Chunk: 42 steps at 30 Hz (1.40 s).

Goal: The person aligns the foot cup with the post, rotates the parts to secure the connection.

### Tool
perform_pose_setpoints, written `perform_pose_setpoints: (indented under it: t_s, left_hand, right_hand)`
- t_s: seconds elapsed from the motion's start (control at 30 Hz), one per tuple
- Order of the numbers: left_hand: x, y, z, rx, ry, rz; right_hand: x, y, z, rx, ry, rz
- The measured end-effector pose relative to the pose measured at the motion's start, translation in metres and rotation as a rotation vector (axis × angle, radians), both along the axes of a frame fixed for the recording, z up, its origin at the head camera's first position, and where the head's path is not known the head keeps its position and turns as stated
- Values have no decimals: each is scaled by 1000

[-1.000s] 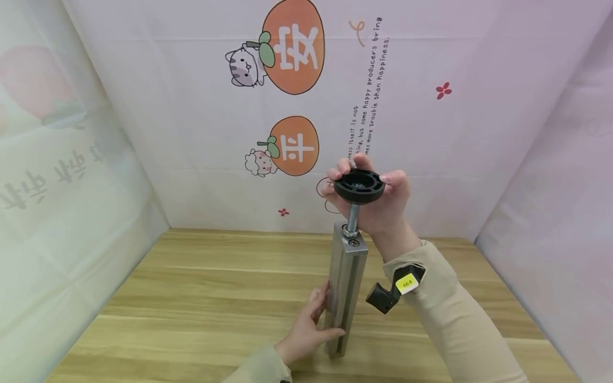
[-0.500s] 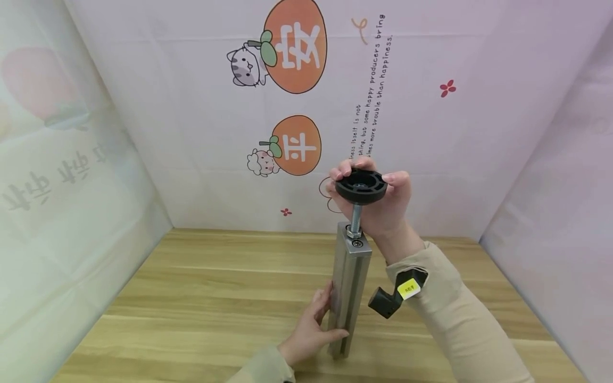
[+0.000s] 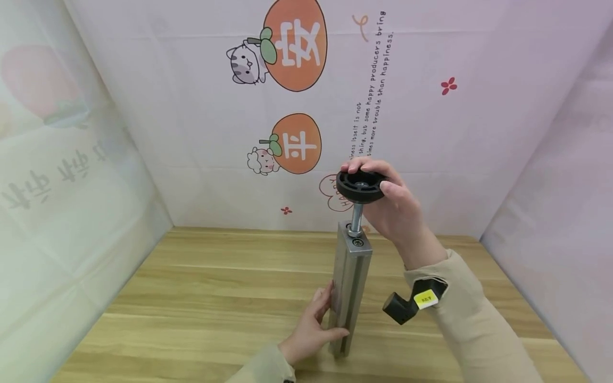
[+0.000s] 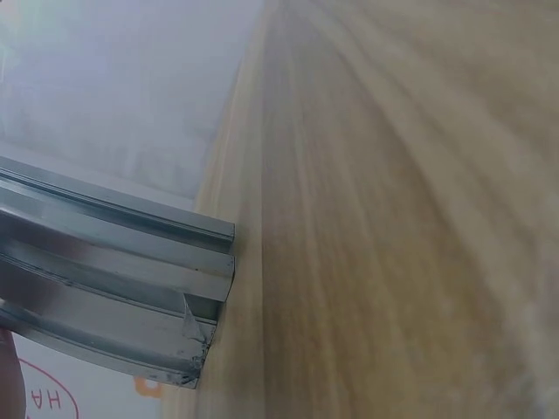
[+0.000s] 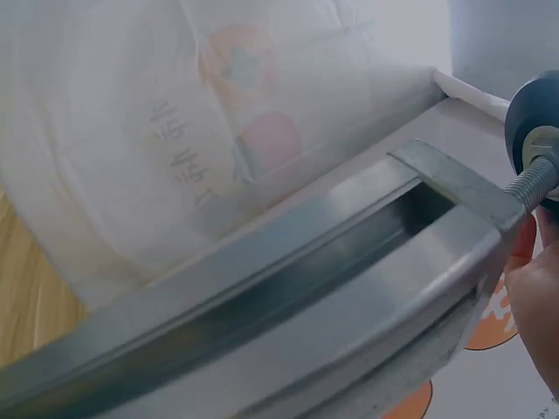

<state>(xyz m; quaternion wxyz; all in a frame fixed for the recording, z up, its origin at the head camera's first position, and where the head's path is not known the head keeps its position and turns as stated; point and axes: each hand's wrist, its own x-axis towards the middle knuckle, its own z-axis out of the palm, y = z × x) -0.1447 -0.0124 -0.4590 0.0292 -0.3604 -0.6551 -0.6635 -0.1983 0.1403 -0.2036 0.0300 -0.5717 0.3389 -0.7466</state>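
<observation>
An aluminium profile bar [image 3: 347,292] stands upright on the wood-grain table, slots running down its sides. From its metal end plate rises a threaded bolt [image 3: 357,215] with a nut at its base, topped by a round black levelling foot [image 3: 361,194]. My right hand [image 3: 395,207] grips the foot by its rim, thumb on the near right side and fingers over the far edge. Low on the bar, my left hand [image 3: 311,327] holds it between thumb and fingers. In the left wrist view the slotted lower end of the bar [image 4: 113,271] meets the table.
Wood-grain table [image 3: 215,298] spreads around the bar. A white printed cloth [image 3: 201,133] hangs behind it, with more cloth at both sides. A black wrist camera mount [image 3: 407,306] with a yellow label sits on the right sleeve.
My right hand and wrist have swung to the right around the foot, with the fingers shifting along its rim. The left hand and the bar look nearly still over the last half second.
</observation>
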Motion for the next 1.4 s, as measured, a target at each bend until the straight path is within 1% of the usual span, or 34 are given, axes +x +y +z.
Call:
perform_pose_setpoints:
  t_s: [0.1,0.17,0.3,0.37,0.4,0.5,0.6,0.67,0.73,0.8,0.9,0.97,1.07,1.17,1.27,1.4]
  left_hand:
    - [-1,-1,0,8,8,2]
    - [-2,-1,0,7,21,5]
    - [-3,-1,1,-2,20,-2]
    - [-3,0,2,-4,15,-4]
    - [-3,0,2,-5,12,-3]
    - [-4,0,3,1,36,-1]
    - [-7,-1,1,6,63,5]
    - [-8,-1,0,6,60,7]
    - [-8,-1,-1,1,52,12]
    - [-7,-1,-1,-5,36,14]
    - [-6,0,0,-9,27,18]
    - [-6,0,-1,-6,35,21]
    - [-6,0,-1,0,50,23]
    - [-6,0,-2,1,60,26]
    - [-5,1,-2,0,51,27]
    - [-3,1,-1,-2,43,23]
  right_hand:
    - [3,2,1,14,45,-159]
    - [5,2,2,24,76,-249]
    - [7,4,4,50,136,-377]
    - [8,7,4,88,158,-445]
    - [9,9,4,114,170,-491]
    - [15,13,5,201,193,-637]
    - [22,14,9,273,212,-760]
    - [25,14,11,319,244,-839]
    - [27,14,14,364,311,-937]
    - [29,14,16,396,417,-1051]
    - [31,13,18,400,593,-1213]
    - [33,11,19,392,694,-1298]
    - [37,11,21,408,796,-1392]
    - [41,11,23,464,859,-1463]
    - [45,9,24,514,900,-1526]
    - [49,5,21,521,914,-1591]
